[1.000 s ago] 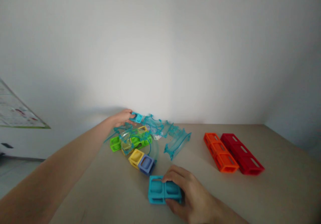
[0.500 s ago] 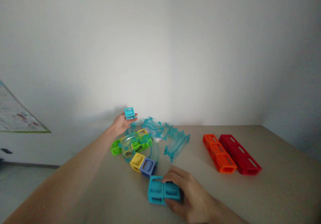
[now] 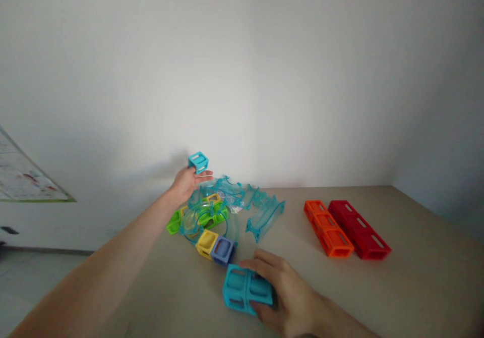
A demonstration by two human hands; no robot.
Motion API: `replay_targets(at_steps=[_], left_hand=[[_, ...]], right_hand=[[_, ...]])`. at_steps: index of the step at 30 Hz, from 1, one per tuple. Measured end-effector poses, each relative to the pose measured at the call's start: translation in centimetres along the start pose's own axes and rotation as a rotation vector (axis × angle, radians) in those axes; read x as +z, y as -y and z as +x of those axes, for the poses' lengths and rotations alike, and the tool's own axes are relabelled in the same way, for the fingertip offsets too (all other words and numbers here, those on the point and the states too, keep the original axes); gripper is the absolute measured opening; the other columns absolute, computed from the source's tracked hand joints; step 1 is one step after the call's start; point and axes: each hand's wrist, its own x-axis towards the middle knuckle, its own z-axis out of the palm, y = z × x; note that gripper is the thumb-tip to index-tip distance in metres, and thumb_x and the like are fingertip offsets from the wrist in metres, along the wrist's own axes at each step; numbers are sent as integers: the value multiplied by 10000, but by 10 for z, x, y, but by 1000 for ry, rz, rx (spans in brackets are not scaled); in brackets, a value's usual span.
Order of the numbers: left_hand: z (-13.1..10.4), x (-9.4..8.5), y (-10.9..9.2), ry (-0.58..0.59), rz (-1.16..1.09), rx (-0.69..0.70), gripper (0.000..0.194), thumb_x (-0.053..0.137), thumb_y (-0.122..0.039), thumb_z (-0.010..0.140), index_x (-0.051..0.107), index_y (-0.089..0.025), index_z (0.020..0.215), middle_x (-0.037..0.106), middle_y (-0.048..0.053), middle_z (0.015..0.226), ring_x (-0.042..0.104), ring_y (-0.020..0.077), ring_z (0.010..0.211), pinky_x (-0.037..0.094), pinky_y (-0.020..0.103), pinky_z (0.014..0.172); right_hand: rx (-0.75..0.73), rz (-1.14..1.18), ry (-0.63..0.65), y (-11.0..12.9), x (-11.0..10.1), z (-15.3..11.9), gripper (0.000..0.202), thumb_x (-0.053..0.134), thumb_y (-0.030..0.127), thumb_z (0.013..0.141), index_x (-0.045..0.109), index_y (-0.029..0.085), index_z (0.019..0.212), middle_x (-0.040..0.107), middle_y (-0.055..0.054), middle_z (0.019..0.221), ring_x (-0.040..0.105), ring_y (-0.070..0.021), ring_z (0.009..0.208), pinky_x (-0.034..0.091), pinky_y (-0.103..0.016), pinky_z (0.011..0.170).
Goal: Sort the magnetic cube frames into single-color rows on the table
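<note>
My left hand [image 3: 185,184] reaches to the back of the table near the wall, holding up a single light-blue toy cube [image 3: 198,162] with openings in its sides. Its other fingers stick out to the right beneath the cube. Close to me, my right hand [image 3: 285,292] is closed around the right end of a light-blue double block [image 3: 246,288], made of two cubes joined side by side. Just beyond that block lie a yellow cube [image 3: 207,242] and a purple-blue cube [image 3: 223,250], touching each other.
Clear teal track pieces [image 3: 265,218] and a curved track [image 3: 196,214] lie in a heap over green blocks [image 3: 214,215] at the left back. To the right are an orange block row [image 3: 328,228] and a red block row [image 3: 359,229]. The wall [image 3: 264,86] borders the table.
The cube in my left hand has risen slightly and turned, showing a different side. The double block in my right hand has tilted a little. The view has shifted slightly.
</note>
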Motion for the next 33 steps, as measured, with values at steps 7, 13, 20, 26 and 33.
replay_targets(at_steps=[7,13,20,26,33], left_hand=[[-130,58,29,180,-373,59,131,582,-331,779,570,-209,824,651,21,677,647,195,657,542,361,693],[-169,68,107,133,-338,42,206,645,-399,816,649,-242,949,716,21,780,679,207,743,528,345,780],[-175,51,124,-26,-129,164,321,745,-406,714,708,-271,1002,715,60,1072,637,277,1039,498,355,897],[-187,56,105,288,16,337,205,616,-390,860,705,-259,990,697,58,935,641,245,883,510,328,802],[-185,46,100,594,51,366,385,566,-546,861,620,-212,1044,622,63,913,594,210,823,492,316,761]], right_hand=[[-34,-35,78,4,-3,0,691,609,184,582,569,209,1272,592,-76,992,594,-240,845,491,-337,731],[-122,16,139,11,-15,-5,685,574,102,561,595,240,1232,620,-91,1094,593,-275,1015,489,-410,891],[-209,-93,-233,15,-19,-17,537,676,167,653,494,226,1154,542,-133,1175,554,-307,1100,483,-461,934],[-209,-131,-278,11,-9,-19,751,652,363,873,237,192,1474,508,-183,1354,490,-321,1251,419,-492,1040],[-55,257,-496,9,-7,-17,473,696,291,853,509,235,1284,654,-97,1134,626,-247,1035,507,-367,901]])
